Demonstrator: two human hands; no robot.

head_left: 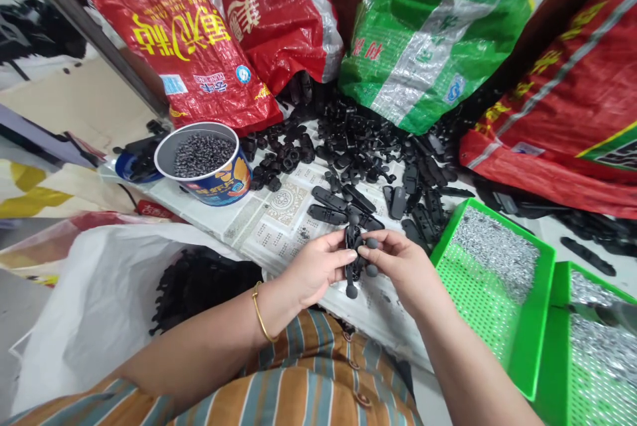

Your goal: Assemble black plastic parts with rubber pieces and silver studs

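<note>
Near the table's front edge, my left hand [318,265] pinches the left side of a small black plastic assembly [352,267] with rounded knobs. My right hand [398,259] holds the same assembly from the right, thumb and fingers closed round it. The two thumbs nearly meet over the piece. Its finer details are too small to tell. Just beyond my hands lie several flat, long black parts [328,199] on the white patterned table [283,204].
Loose black parts [348,134] pile up under red [199,48] and green [432,48] sacks. A tub [219,190] of small dark pieces stands left. Green baskets [478,313] with shiny metal bits sit right. A white sack [99,300] with black parts lies lower left.
</note>
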